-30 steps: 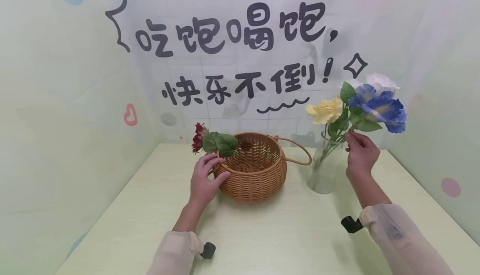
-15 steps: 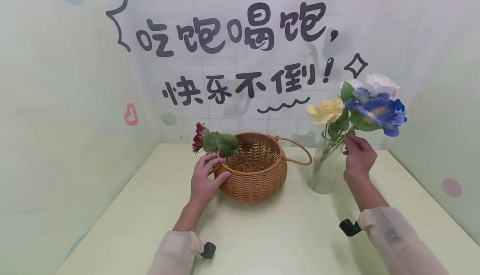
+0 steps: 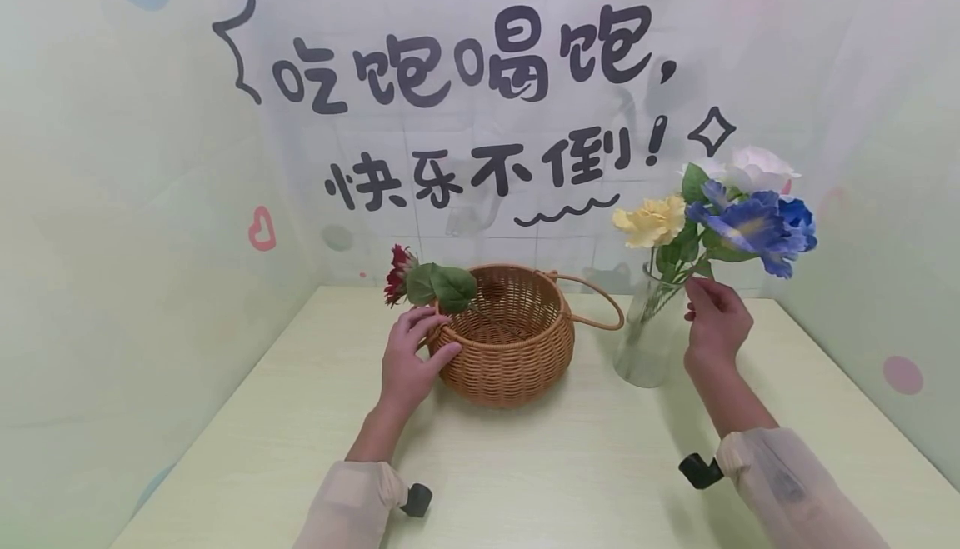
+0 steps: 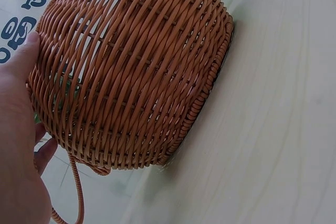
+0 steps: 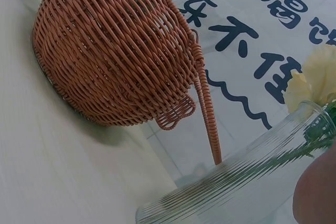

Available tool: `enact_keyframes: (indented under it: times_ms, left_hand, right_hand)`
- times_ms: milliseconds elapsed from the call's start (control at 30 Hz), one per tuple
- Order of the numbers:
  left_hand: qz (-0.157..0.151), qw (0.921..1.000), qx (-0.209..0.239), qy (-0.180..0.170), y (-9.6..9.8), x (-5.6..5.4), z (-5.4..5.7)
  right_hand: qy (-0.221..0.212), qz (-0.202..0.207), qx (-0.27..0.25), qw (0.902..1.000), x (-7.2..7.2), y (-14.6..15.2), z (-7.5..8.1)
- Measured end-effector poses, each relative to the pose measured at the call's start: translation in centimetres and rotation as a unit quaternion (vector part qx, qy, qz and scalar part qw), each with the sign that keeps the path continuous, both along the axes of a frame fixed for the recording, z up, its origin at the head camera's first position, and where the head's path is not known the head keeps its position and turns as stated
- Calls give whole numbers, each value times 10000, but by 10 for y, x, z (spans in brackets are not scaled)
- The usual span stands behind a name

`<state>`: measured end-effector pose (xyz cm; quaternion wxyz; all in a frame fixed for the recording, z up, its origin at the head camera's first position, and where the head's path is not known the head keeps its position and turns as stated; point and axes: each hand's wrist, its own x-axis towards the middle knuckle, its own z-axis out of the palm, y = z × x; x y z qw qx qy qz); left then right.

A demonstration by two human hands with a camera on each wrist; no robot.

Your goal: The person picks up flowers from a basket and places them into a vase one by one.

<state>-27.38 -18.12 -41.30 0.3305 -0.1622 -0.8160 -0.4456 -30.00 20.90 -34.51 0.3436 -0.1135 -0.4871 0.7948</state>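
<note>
My left hand [image 3: 408, 361] grips the left side of a round wicker basket [image 3: 510, 370], its thumb on the front wall and its fingers near the rim. A red artificial flower [image 3: 399, 274] with green leaves leans over that rim, its stem inside the basket. To the right, my right hand [image 3: 720, 320] pinches the stem of a blue artificial flower [image 3: 761, 228] just above the mouth of a clear glass vase [image 3: 641, 357]. A yellow flower [image 3: 651, 222] and a white flower [image 3: 757, 167] also stand in the vase. The pinching fingertips are out of the right wrist view.
The basket's loop handle [image 3: 611, 307] sticks out to the right, close to the vase. Both stand on a pale wooden table [image 3: 525, 474]. Behind them hangs a printed curtain [image 3: 480, 241] with large black lettering, and curtains enclose both sides.
My right hand has moved slightly down and left. The blue flower has turned and dipped a little, showing more of the white flower behind it. My left hand and the basket have kept still.
</note>
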Motion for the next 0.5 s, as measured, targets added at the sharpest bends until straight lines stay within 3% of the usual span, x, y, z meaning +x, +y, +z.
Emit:
enact_keyframes:
  times_ms: [500]
  left_hand:
    - [21,10000,-12,-33,1,2,2]
  right_hand:
    - [61,230,-102,9997,14,-15,-10]
